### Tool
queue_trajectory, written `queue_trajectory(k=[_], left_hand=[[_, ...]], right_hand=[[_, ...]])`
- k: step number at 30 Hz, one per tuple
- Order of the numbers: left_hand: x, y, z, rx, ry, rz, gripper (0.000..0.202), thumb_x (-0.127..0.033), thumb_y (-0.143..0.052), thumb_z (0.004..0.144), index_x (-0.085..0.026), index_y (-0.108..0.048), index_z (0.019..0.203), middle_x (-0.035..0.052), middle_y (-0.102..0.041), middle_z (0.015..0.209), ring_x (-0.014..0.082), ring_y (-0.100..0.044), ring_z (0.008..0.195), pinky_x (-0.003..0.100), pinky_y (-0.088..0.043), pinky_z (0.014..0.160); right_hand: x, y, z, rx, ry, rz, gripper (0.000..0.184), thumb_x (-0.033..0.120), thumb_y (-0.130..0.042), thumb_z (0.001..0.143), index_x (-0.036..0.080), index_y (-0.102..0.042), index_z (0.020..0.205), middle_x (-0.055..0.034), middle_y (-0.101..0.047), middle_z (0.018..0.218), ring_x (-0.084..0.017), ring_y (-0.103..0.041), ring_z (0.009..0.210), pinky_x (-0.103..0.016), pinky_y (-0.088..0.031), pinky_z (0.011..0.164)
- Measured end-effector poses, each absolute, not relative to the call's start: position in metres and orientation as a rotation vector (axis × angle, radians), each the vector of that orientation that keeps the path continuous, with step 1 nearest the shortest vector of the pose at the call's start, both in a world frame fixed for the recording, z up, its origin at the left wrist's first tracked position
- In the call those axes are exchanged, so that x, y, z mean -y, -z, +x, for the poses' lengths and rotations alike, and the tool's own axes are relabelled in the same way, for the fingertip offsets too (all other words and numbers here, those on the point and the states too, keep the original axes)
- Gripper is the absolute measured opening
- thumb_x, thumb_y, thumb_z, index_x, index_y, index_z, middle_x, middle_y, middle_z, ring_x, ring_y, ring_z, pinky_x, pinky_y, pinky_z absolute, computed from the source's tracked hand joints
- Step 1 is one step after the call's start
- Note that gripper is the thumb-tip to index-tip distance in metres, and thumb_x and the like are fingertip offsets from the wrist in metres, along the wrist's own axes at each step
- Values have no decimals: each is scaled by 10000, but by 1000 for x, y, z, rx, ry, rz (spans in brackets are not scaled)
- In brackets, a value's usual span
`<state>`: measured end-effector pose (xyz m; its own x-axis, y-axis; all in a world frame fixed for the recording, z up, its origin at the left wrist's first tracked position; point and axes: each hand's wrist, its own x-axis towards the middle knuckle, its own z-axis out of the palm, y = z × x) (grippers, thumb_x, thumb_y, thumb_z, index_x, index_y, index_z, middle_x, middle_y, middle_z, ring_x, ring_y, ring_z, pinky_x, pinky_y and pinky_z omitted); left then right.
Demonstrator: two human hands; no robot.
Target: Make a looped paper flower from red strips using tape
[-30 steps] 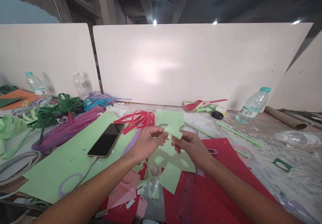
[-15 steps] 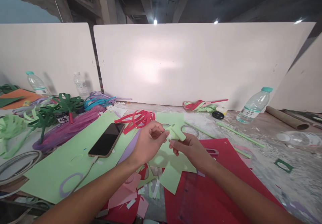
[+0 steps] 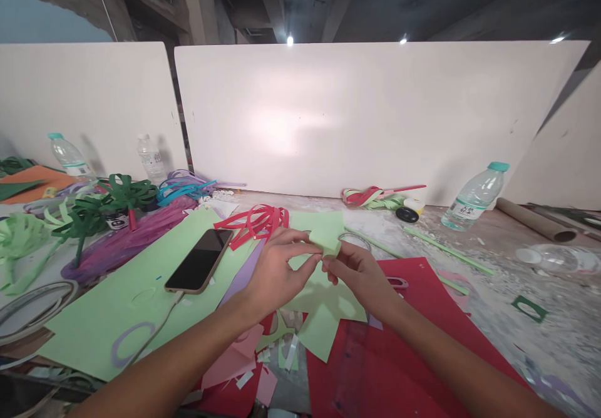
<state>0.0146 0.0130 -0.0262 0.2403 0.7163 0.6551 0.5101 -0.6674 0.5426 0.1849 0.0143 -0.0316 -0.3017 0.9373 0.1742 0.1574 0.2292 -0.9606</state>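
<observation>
A small curled piece of light green paper [image 3: 325,241] is held between my two hands over the middle of the table. My left hand [image 3: 280,265] pinches its left edge with thumb and fingers. On the other side, my right hand [image 3: 353,273] grips its lower right part, fingers closed. Beneath them lies a larger light green paper sheet [image 3: 323,336] with cut edges. Just behind my left hand rests a bundle of red paper strips [image 3: 258,221]. Part of a tape roll [image 3: 355,239] shows behind my right hand.
A phone [image 3: 200,261] with a cable lies on green paper at left. Red card [image 3: 422,343] spreads at right, with a pink-handled cutter [image 3: 397,283] on it. Paper-strip flowers [image 3: 126,193] crowd the far left. A water bottle [image 3: 476,196] stands before the white partition [image 3: 375,117].
The small green paper has been turned and shifted slightly left, its broad face now toward me. My left fingers have stretched over to its edge, and my right hand has moved slightly left.
</observation>
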Motion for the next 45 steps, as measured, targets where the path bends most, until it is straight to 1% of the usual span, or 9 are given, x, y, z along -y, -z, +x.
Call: queue_trajectory(k=[3,6,13,20,32,37,41,43,45], left_hand=[[-12,22,16,-1114,-1324,2323,137,-204,-597,814,-225,-731,801,38,-715,830,198,-615,804,363,-443,840],[-11,19,16,-1088,-1275,2237,134,-217,-605,808,-222,-725,746,22,-725,783,191,-612,754,353,-447,817],[-13,18,12,-1104,-1130,2051,185,-262,-579,787,-232,-714,664,4,-697,698,186,-577,717,307,-456,684],[-14,20,12,-1075,-1128,2063,223,-259,-547,814,-236,-716,671,2,-694,699,192,-570,718,337,-446,710],[-12,20,13,-1154,-1182,2160,154,-219,-588,802,-238,-729,743,9,-708,740,192,-600,755,325,-467,697],[-12,20,13,-1159,-1122,2109,178,-238,-578,809,-209,-708,692,5,-685,717,185,-572,741,312,-437,695],[-13,20,13,-1215,-1047,2088,219,-246,-566,808,-180,-659,621,-8,-606,621,160,-517,687,279,-394,638],[-13,20,13,-1221,-1035,2085,246,-248,-553,814,-173,-632,594,-14,-575,596,146,-494,664,271,-383,627],[-13,19,13,-1203,-1036,2099,245,-247,-539,824,-174,-632,610,-16,-590,617,143,-500,676,272,-389,645]], right_hand=[[-14,31,186,1707,-1087,-1057,190,352,-566,804,192,-553,703,22,-490,612,-128,-445,561,-256,-347,533],[-13,32,187,1772,-1015,-1060,195,327,-549,818,191,-539,678,30,-438,593,-125,-400,564,-249,-300,515],[-12,30,190,1849,-1023,-1019,197,323,-531,824,198,-517,672,30,-400,620,-126,-362,576,-248,-308,531],[-12,29,190,1875,-1005,-1067,193,329,-518,823,196,-520,683,21,-412,632,-130,-368,584,-251,-303,536],[-12,31,192,1880,-1015,-1084,190,296,-512,844,188,-505,688,27,-401,635,-122,-356,590,-254,-285,534],[-13,31,191,1912,-970,-1081,184,283,-503,848,191,-496,689,29,-395,635,-124,-346,596,-257,-284,541],[-12,31,190,1935,-903,-1083,208,268,-509,839,197,-449,653,37,-370,622,-124,-334,597,-256,-292,549],[-12,32,191,1933,-913,-1079,195,265,-504,841,196,-461,663,35,-381,627,-125,-340,600,-257,-296,549],[-13,32,192,1932,-935,-1072,171,264,-500,844,193,-490,689,30,-406,639,-127,-354,606,-259,-300,551]])
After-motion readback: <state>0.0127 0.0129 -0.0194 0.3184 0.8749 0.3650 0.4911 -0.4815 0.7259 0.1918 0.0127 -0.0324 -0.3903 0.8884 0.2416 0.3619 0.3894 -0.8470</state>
